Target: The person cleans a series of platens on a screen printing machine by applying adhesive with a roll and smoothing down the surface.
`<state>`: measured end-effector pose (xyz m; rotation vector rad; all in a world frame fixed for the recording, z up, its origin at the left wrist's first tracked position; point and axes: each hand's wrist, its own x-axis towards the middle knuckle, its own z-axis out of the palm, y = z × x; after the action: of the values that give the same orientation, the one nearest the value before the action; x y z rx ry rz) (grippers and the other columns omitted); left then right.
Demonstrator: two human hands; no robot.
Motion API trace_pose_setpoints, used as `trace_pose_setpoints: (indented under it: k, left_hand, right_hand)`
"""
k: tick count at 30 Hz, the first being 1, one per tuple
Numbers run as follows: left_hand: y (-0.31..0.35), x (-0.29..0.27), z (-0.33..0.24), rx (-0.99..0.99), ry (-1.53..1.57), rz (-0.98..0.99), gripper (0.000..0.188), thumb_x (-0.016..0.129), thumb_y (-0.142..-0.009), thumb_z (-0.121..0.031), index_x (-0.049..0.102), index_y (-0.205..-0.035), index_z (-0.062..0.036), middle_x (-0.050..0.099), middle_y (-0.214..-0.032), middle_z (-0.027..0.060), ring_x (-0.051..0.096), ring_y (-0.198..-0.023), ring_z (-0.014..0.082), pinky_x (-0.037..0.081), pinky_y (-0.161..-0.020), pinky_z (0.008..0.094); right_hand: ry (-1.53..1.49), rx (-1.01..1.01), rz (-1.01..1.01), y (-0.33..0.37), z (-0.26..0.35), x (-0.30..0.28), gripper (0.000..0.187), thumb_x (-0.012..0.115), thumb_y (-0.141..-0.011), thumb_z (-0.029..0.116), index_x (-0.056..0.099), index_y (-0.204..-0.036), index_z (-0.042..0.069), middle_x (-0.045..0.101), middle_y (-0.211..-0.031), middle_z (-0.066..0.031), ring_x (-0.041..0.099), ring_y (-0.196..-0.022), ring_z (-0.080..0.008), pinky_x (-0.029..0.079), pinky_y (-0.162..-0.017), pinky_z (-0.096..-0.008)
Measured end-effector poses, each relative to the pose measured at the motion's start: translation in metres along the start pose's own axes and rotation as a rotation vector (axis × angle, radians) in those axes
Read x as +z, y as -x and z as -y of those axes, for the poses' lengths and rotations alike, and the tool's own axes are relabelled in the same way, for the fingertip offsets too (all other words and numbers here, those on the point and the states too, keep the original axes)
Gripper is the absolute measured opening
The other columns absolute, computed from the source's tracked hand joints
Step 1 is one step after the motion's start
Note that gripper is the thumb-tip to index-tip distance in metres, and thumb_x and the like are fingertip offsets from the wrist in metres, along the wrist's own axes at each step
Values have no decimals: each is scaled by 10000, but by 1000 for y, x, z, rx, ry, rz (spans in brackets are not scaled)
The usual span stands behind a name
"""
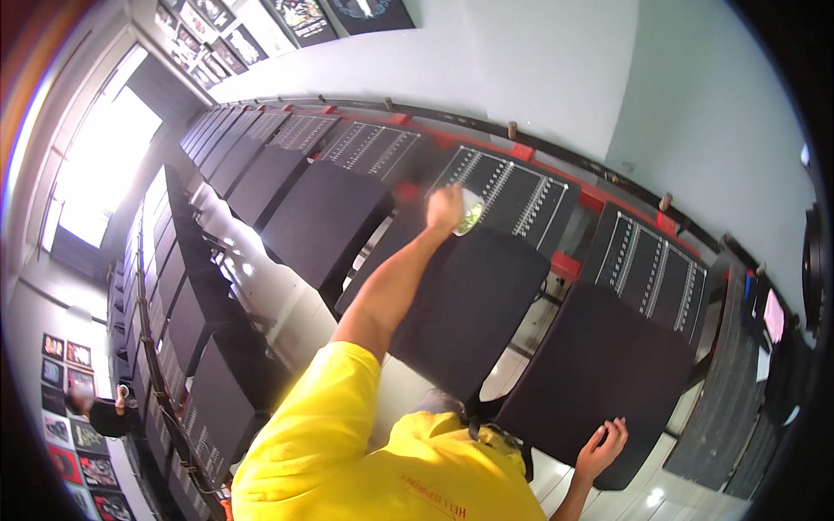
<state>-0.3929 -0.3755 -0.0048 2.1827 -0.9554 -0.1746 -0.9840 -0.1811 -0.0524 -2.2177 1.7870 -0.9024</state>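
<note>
My left hand [446, 208] is stretched out over a dark fabric panel, its fingers closed round a small translucent whitish item with yellow-green on it [471, 215]; its exact kind is too blurred to make out. Beneath it lies a black sheet with rows of small white printed marks [508, 187]. Plain black fabric [469, 304] covers the nearer part of that panel. Low on the right, my right hand [602, 445] has its fingers extended and holds nothing. It is over the edge of the neighbouring black panel [582, 373], whose far part bears similar white marks.
More dark panels [326, 213] run along a red and black rail [417, 117] beside the wall. A second row [200, 321] stands across the aisle [291, 304]. A dark bench [730, 417] is at the right. Another person [109, 412] stands far left.
</note>
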Motion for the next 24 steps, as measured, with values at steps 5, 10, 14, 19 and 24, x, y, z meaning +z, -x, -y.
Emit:
trace_pose_setpoints:
  k: [5, 10, 14, 19, 24]
  left_hand:
    - [80, -81, 45, -136, -54, 83, 463, 495, -969, -371, 649, -868, 53, 630, -866, 310, 638, -858, 442, 453, -775, 512]
    - [179, -192, 136, -166, -105, -161, 480, 492, -973, -354, 650, -797, 64, 607, -677, 234, 614, -651, 325, 451, -684, 459]
    - [207, -220, 195, -193, -127, -214, 512, 487, -959, -372, 647, -785, 82, 619, -697, 263, 596, -665, 379, 433, -707, 487]
    - [181, -195, 214, -95, -149, -277, 480, 488, -976, -362, 658, -831, 63, 645, -822, 267, 598, -797, 372, 429, -759, 474]
    - [119, -169, 175, -109, -74, -219, 497, 466, -979, -370, 648, -881, 82, 627, -921, 304, 577, -895, 418, 416, -844, 490]
  right_hand:
    - [-13, 23, -27, 4, 3, -2, 156, 521, -972, 117, 597, -1055, 9, 561, -1234, -156, 525, -1243, -350, 410, -994, -471]
    - [-36, 25, 9, 4, 6, -3, 152, 523, -972, 109, 595, -1058, 6, 563, -1226, -153, 527, -1240, -349, 409, -986, -466]
    - [-14, -5, -11, 7, -1, 0, 144, 535, -965, 96, 589, -1067, 10, 565, -1222, -151, 532, -1234, -348, 411, -982, -466]
    - [8, -11, 5, 2, 0, 0, 138, 542, -963, 97, 589, -1062, 12, 567, -1218, -152, 538, -1229, -348, 415, -977, -465]
    - [31, -3, 16, -3, 1, -1, 142, 541, -967, 106, 591, -1056, 8, 566, -1215, -158, 534, -1230, -352, 414, -986, -465]
